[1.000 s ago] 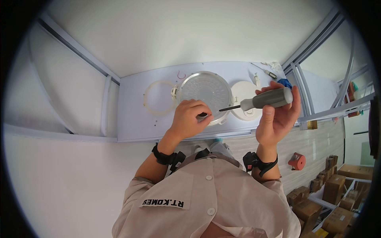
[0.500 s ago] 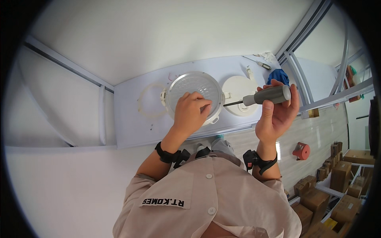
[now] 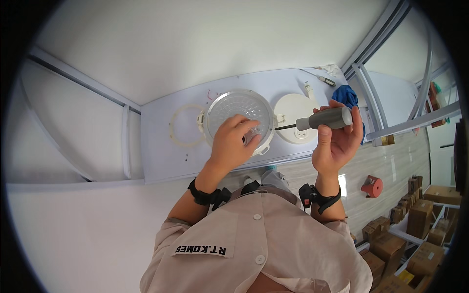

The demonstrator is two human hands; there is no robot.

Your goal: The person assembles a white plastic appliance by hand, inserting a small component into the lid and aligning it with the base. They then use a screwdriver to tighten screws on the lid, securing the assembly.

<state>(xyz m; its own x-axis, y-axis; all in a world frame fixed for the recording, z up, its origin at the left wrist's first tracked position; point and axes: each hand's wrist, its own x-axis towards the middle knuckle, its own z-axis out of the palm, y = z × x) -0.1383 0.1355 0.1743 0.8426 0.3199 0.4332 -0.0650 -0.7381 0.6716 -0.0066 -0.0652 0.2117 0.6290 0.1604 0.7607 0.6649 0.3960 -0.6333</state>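
Observation:
My left hand is over a round appliance part with a dimpled silvery metal inside and a cream rim with side lugs. Its thumb and fingers are spread apart above the metal face, and I see nothing held in them. In my right hand is a screwdriver with a grey handle, lying level across the fingers with the thumb beneath. The dark shaft points left, its tip beside the rim's right side. A round white lid lies on the table behind the screwdriver.
A thin cream ring lies on the table at the left. Another screwdriver and a blue cloth-like bundle are at the back right. Beyond the table's right end are a red stool and cardboard boxes.
The fingers of my left hand have gone from pinched together to spread apart, and the hand is slightly lower. My right hand and the screwdriver have shifted a little left.

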